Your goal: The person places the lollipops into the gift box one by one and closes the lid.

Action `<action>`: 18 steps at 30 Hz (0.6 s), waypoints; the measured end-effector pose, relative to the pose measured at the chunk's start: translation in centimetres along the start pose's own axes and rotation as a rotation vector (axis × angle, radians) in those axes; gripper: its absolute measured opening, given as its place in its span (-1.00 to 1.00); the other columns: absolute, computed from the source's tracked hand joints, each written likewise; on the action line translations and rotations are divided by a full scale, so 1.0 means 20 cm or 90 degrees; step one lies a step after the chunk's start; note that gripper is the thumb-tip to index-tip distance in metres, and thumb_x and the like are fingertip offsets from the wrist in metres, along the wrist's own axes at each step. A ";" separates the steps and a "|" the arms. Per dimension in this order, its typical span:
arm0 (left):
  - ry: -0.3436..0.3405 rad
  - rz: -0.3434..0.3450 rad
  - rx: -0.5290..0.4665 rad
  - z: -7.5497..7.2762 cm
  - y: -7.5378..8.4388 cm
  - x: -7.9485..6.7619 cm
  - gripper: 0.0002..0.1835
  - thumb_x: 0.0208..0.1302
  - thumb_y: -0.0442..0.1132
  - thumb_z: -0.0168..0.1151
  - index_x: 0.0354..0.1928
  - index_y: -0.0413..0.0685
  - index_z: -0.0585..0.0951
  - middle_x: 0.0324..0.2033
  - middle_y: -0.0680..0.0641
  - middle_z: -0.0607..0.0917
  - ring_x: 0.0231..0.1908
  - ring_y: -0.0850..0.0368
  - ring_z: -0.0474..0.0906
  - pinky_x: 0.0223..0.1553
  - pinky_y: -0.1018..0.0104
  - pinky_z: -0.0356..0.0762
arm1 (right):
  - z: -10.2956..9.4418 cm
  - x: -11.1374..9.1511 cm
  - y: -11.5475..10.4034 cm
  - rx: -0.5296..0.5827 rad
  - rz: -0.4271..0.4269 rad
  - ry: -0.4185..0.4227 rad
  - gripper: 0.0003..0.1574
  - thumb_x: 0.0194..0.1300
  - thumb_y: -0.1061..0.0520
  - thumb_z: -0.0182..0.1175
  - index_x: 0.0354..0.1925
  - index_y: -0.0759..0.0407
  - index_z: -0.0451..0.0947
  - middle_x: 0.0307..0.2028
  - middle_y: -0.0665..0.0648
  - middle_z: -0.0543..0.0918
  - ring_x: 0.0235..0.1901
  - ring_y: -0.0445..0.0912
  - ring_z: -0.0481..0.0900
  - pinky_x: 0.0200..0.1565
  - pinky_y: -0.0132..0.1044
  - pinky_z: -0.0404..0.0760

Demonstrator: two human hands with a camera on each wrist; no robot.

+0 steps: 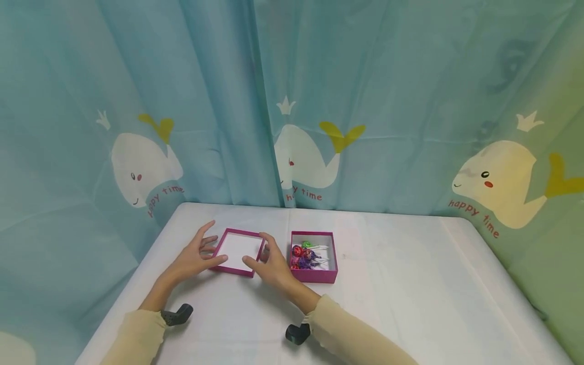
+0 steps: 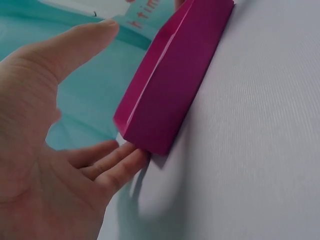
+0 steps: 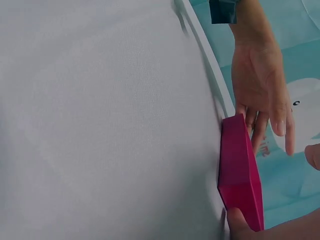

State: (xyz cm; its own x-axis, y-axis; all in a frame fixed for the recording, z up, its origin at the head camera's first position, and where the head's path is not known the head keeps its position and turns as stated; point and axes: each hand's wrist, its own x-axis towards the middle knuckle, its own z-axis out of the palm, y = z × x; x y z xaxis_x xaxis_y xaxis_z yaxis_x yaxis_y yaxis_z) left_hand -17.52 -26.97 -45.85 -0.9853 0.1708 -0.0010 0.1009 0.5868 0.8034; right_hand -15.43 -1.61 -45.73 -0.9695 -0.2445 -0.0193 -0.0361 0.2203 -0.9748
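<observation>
A square magenta box lid (image 1: 231, 271) with a white inside lies hollow side up on the table. My left hand (image 1: 193, 258) is at its left side, thumb spread apart from the fingers. In the left wrist view, those fingers touch the lower corner of the lid (image 2: 167, 95), while the thumb stands clear of it. On the opposite side is my right hand (image 1: 276, 268), its thumb reaching over the lid's edge. A fingertip touches the lid's wall (image 3: 235, 160) in the right wrist view; the remaining fingers are partly out of frame.
Right of the lid stands an open magenta box (image 1: 315, 276) holding several wrapped lollipops (image 1: 306, 257) with white sticks. A white cloth covers the table (image 1: 401, 284). Behind it hangs a blue-green curtain (image 1: 397, 172) printed with whales, close to the table's back edge.
</observation>
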 end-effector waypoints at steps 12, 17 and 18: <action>-0.006 -0.021 0.017 0.01 0.04 0.01 0.12 0.25 0.07 0.46 0.64 0.10 -0.08 0.39 -0.47 0.38 0.32 -0.43 0.42 0.18 -0.23 0.58 | 0.02 0.03 0.00 0.048 0.033 0.026 -0.05 0.34 -0.02 0.42 0.54 -0.02 0.19 0.38 0.41 0.42 0.29 0.24 0.50 0.25 0.10 0.59; 0.013 0.000 0.011 0.00 0.07 -0.01 0.13 0.24 0.07 0.48 0.64 0.06 -0.07 0.36 -0.47 0.42 0.25 -0.43 0.49 0.14 -0.25 0.61 | 0.02 0.04 -0.03 0.076 0.039 0.040 -0.04 0.33 0.01 0.43 0.54 -0.02 0.19 0.37 0.36 0.43 0.28 0.22 0.51 0.22 0.06 0.62; 0.021 0.009 0.010 0.00 0.07 -0.01 0.14 0.24 0.07 0.48 0.64 0.06 -0.07 0.36 -0.46 0.42 0.25 -0.42 0.49 0.15 -0.25 0.60 | 0.02 0.04 -0.03 0.079 0.036 0.045 -0.03 0.33 0.01 0.42 0.54 -0.03 0.18 0.36 0.34 0.43 0.27 0.21 0.51 0.22 0.06 0.63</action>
State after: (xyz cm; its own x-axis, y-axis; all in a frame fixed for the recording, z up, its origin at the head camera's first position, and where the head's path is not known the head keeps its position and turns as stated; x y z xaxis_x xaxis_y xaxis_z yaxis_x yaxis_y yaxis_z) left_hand -17.17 -26.15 -44.68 -0.9878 0.1531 0.0299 0.1164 0.5965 0.7941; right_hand -16.01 -2.40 -45.19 -0.9840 -0.1666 -0.0640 0.0457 0.1117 -0.9927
